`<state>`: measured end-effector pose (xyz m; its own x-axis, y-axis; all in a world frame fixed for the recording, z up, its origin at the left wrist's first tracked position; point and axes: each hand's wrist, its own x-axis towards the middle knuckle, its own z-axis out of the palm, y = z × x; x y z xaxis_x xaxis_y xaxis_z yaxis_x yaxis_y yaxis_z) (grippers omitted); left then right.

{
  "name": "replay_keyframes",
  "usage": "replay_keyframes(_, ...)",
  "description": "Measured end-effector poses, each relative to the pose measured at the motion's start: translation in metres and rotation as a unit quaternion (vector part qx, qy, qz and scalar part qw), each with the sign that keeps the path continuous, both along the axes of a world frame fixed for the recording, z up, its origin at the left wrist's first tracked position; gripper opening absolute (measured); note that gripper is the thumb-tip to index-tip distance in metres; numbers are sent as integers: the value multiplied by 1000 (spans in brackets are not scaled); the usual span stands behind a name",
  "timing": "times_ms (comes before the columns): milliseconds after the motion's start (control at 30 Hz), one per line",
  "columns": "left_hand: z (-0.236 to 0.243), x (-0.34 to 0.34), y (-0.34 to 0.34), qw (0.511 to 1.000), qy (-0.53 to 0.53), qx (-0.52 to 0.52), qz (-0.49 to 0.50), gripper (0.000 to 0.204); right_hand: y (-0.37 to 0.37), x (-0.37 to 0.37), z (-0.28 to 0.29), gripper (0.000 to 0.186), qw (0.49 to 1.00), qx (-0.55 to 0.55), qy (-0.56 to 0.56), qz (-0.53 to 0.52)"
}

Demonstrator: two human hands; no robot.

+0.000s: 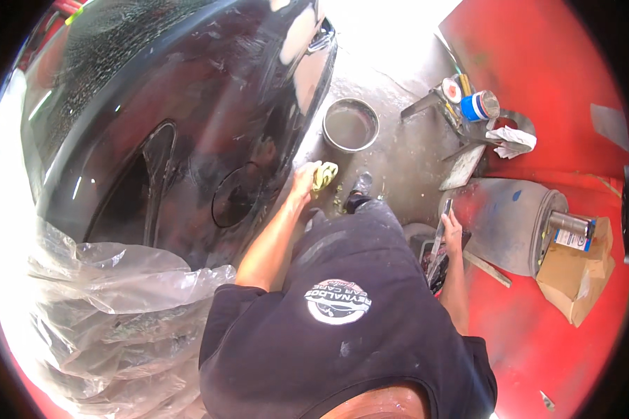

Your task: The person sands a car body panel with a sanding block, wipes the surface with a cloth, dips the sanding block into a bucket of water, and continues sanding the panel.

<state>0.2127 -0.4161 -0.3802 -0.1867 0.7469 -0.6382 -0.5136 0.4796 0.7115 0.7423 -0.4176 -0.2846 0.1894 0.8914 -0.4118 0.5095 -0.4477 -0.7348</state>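
Observation:
My left hand (pixel 303 183) is closed around a crumpled yellow-green cloth (pixel 325 176), close beside the lower side of a dark car body (pixel 196 105). Wet streaks and dull patches cover the car's panel, where a round fuel door outline (pixel 235 195) shows. On the other side of me, my right hand (pixel 453 232) grips a long, narrow grey sanding block (pixel 439 241), held upright and away from the car. A round bucket (pixel 349 149) with greyish liquid stands on the floor ahead of my left hand.
Clear plastic sheeting (pixel 133 293) drapes the car at near left. To the right lie a grey barrel (pixel 496 223), a cardboard box (pixel 587 272) and a metal can (pixel 569 223). A stand farther off bears a blue-banded can (pixel 475 107) and a white rag (pixel 514 140). Red wall (pixel 545 63) beyond.

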Motion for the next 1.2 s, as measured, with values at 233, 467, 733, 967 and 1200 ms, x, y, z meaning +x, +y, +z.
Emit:
replay_keyframes(233, 6, 34, 57, 993, -114, 23, 26, 28, 84, 18, 14, 59, 940, 41, 228, -251)
replay_keyframes(467, 77, 138, 184, 977, -211, 22, -2, 29, 227, 22, 59, 58, 760, -63, 633, -136)
replay_keyframes(733, 173, 245, 324, 944, -211, 175, -182, 52, 360, -56, 161, 64, 705, -151, 693, 11)
replay_keyframes(967, 213, 215, 403, 888, -238, 275, -282, 47, 441, -88, 179, 65, 713, -190, 660, 142)
replay_keyframes(1200, 199, 209, 480, 857, -369, 321, -163, 32, 549, -109, 157, 69, 739, -262, 597, 170)
